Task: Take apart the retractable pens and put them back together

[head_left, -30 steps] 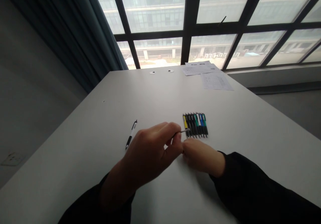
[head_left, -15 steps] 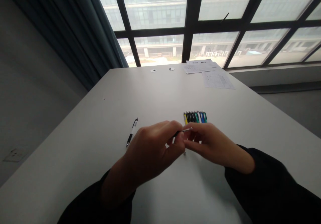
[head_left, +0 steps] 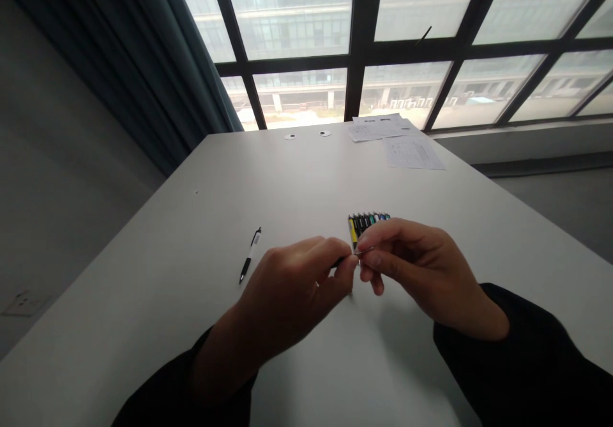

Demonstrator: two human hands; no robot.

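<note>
Left grip [head_left: 287, 290]: narrow, closed on a dark pen [head_left: 339, 262], with thumb and fingers pinching the barrel at lower centre of the frame.
Right grip [head_left: 421, 264]: narrow pinch, thumb and forefinger closed on a thin metal end [head_left: 366, 250] at the right end of that pen. I cannot tell from this view whether it is the pen's tip or a refill.
Grip contact: my two grips touch at the fingers, just right of centre.
Held pen: roughly level across the frame, metal end pointing right, toward the pen row.
Pen row [head_left: 368, 223]: pens lying side by side on the desk, centre of the frame, just beyond my right fingers. A yellow barrel sits at the left end, with dark, green and blue barrels after it; their lower parts are hidden behind my right grip.
Loose pen [head_left: 250, 256]: white and black, lying alone and slanted on the desk, just left of my left grip.
Desk [head_left: 143, 235]: white top, running from lower left up to the window.
Papers [head_left: 410, 153]: two printed sheets near the far edge, upper right of centre.
Desk ports [head_left: 307, 134]: two small round fittings near the far edge, left of the papers.
Sleeves [head_left: 517, 350]: black, on both forearms, lower corners.
</note>
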